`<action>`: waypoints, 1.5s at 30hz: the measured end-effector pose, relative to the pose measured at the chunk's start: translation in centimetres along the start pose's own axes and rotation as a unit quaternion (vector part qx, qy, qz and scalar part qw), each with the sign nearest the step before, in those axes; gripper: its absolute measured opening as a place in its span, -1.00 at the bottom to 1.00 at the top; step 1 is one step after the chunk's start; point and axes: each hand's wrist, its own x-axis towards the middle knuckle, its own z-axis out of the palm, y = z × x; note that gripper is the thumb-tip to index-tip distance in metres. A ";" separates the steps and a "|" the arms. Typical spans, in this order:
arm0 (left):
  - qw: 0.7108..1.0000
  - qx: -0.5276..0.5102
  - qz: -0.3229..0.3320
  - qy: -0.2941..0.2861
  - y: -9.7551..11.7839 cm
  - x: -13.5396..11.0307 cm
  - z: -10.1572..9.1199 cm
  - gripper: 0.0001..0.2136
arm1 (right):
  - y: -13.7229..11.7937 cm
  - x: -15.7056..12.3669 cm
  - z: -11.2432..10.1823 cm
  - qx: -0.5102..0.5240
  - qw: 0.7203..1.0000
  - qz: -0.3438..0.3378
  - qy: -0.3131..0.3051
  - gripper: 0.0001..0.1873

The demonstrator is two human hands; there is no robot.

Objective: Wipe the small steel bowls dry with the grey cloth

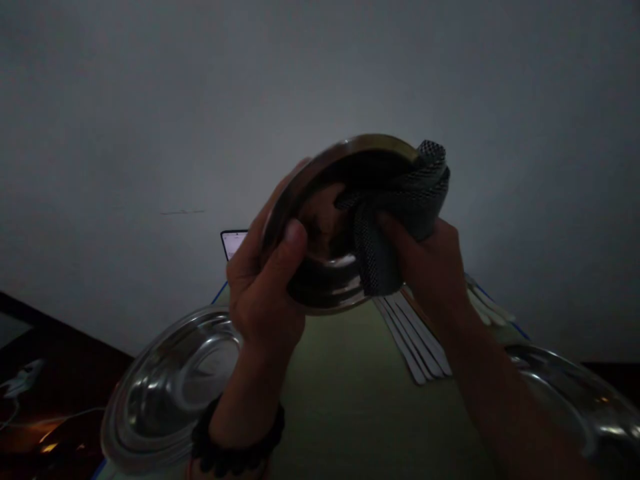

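I hold a round steel plate (327, 267) tilted up in front of me, its inner face toward the camera. My left hand (263, 287) is closed on the plate's left rim, thumb on the inside. My right hand (433, 263) is closed on a dark checked cloth (400, 200). The cloth is pressed against the plate's inner face and folds over its upper right rim. A dark beaded bracelet (235, 447) sits on my left wrist.
On the greenish table (350, 393), a large steel plate (165, 387) lies at the lower left and another steel plate (580, 400) at the lower right. Several white flat strips (415, 340) lie behind my right hand. A lit phone screen (233, 243) stands at the back. A plain wall fills the background.
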 end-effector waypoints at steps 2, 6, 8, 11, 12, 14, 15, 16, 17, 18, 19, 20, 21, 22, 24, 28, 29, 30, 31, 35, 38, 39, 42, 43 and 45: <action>0.998 0.001 0.044 0.047 -0.3 0.0 0.3 -0.67 | 0.1 -0.4 0.6 0.042 0.998 0.027 -0.030 -0.66; 0.991 0.022 0.100 0.089 -0.5 0.2 0.3 -0.63 | -0.1 -0.9 1.2 0.080 0.991 0.055 -0.089 -0.65; 0.991 0.029 0.101 0.087 -0.5 0.2 0.2 -0.65 | -0.3 -0.9 1.1 0.078 0.991 0.050 -0.096 -0.66; 0.993 0.010 0.084 0.082 -0.5 0.1 0.2 -0.66 | -0.3 -0.7 0.8 0.081 0.991 0.042 -0.101 -0.68; 0.993 0.010 0.084 0.082 -0.5 0.1 0.1 -0.66 | -0.3 -0.6 0.7 0.081 0.991 0.043 -0.102 -0.68; 0.993 0.025 0.086 0.079 -0.7 0.0 0.1 -0.67 | -0.3 -0.5 0.6 0.082 0.990 0.044 -0.103 -0.69; 0.992 0.031 0.090 0.078 -0.7 0.0 0.0 -0.67 | -0.3 -0.5 0.6 0.082 0.990 0.044 -0.103 -0.69; 0.993 0.034 0.089 0.074 -0.8 0.0 -0.1 -0.67 | -0.3 -0.5 0.6 0.082 0.990 0.042 -0.104 -0.70; 0.993 0.033 0.086 0.073 -0.8 0.0 -0.1 -0.68 | -0.2 -0.5 0.6 0.082 0.990 0.040 -0.105 -0.70; 0.993 0.028 0.086 0.074 -0.9 0.0 -0.2 -0.69 | -0.2 -0.6 0.7 0.082 0.990 0.039 -0.105 -0.70; 0.994 0.022 0.082 0.074 -0.9 0.0 -0.2 -0.69 | -0.2 -0.6 0.7 0.081 0.990 0.037 -0.105 -0.70; 0.994 0.019 0.078 0.074 -0.9 0.0 -0.3 -0.70 | -0.1 -0.6 0.7 0.078 0.991 0.037 -0.104 -0.69; 0.994 0.021 0.074 0.072 -0.9 0.1 -0.3 -0.70 | -0.1 -0.6 0.7 0.075 0.991 0.037 -0.103 -0.69; 0.995 0.021 0.072 0.071 -0.9 0.1 -0.3 -0.70 | -0.1 -0.6 0.7 0.072 0.991 0.038 -0.102 -0.69; 0.995 0.019 0.070 0.069 -0.8 0.1 -0.2 -0.69 | -0.1 -0.6 0.7 0.066 0.992 0.038 -0.101 -0.70; 0.995 0.015 0.065 0.079 -0.6 0.1 0.0 -0.71 | -0.3 -0.6 0.7 0.065 0.992 0.041 -0.102 -0.69; 0.994 0.017 0.067 0.081 -0.6 0.1 0.0 -0.71 | -0.3 -0.6 0.7 0.067 0.992 0.041 -0.102 -0.69; 0.994 0.017 0.067 0.081 -0.5 0.1 0.0 -0.71 | -0.3 -0.6 0.6 0.069 0.991 0.040 -0.103 -0.69; 0.994 0.015 0.068 0.081 -0.5 0.0 0.0 -0.71 | -0.3 -0.6 0.6 0.070 0.991 0.039 -0.103 -0.69; 0.995 -0.001 0.061 0.073 -0.6 0.0 0.0 -0.73 | -0.2 -0.6 0.7 0.070 0.992 0.038 -0.100 -0.69; 0.996 -0.021 0.058 0.057 -0.9 0.2 -0.3 -0.72 | -0.1 -0.6 0.7 0.071 0.992 0.037 -0.101 -0.69; 0.996 -0.030 0.064 0.047 -1.0 0.4 -0.4 -0.71 | 0.0 -0.6 0.7 0.073 0.992 0.036 -0.101 -0.69; 0.995 -0.051 0.090 0.017 -1.3 0.7 -0.8 -0.67 | 0.0 -0.6 0.8 0.074 0.991 0.035 -0.101 -0.68; 0.994 -0.054 0.093 0.014 -1.4 0.8 -0.8 -0.66 | 0.0 -0.6 0.8 0.074 0.992 0.036 -0.100 -0.68; 0.994 -0.052 0.097 0.015 -1.4 0.9 -0.8 -0.66 | 0.0 -0.7 0.8 0.076 0.991 0.038 -0.099 -0.68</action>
